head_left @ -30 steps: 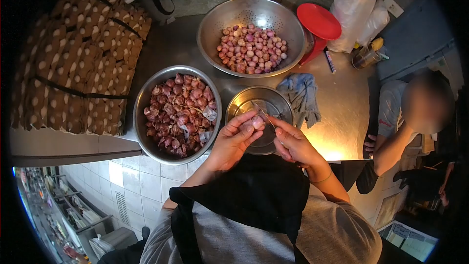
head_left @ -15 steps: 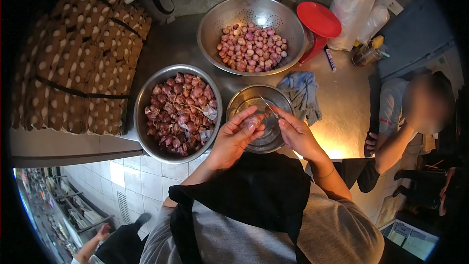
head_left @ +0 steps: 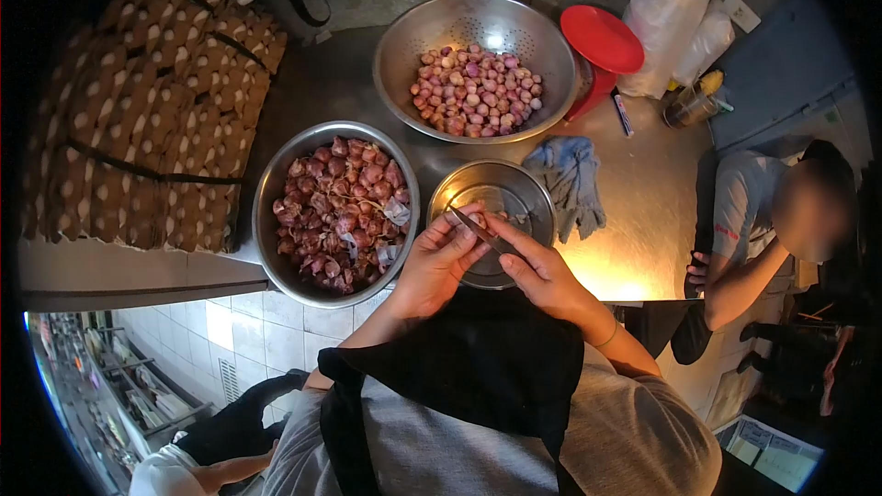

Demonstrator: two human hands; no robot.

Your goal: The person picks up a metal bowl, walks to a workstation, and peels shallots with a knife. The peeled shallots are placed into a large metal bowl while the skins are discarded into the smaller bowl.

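Over a small steel bowl (head_left: 548, 243), my left hand (head_left: 439, 262) pinches a shallot (head_left: 476, 219), partly hidden by fingers and blade. My right hand (head_left: 544, 277) grips a small knife (head_left: 483, 233), its blade lying across the shallot and pointing up to the left. Some small pale bits lie in the bowl. To the left stands a steel basin of unpeeled shallots (head_left: 331, 207) with scraps of paper or plastic among them. Behind the small bowl, a steel colander (head_left: 395, 55) holds many peeled pinkish shallots (head_left: 478, 92).
Stacked egg trays (head_left: 147, 119) bound with straps fill the left. Blue-grey gloves (head_left: 568, 179), a marker (head_left: 623, 116), a red lidded container (head_left: 602, 39) and plastic bags (head_left: 663, 32) are on the right. A person (head_left: 735, 211) sits at the right; another (head_left: 197, 459) is lower left.
My right hand has moved left, bringing the knife from upright beside the shallot to across it. The person at lower left has moved further into view.
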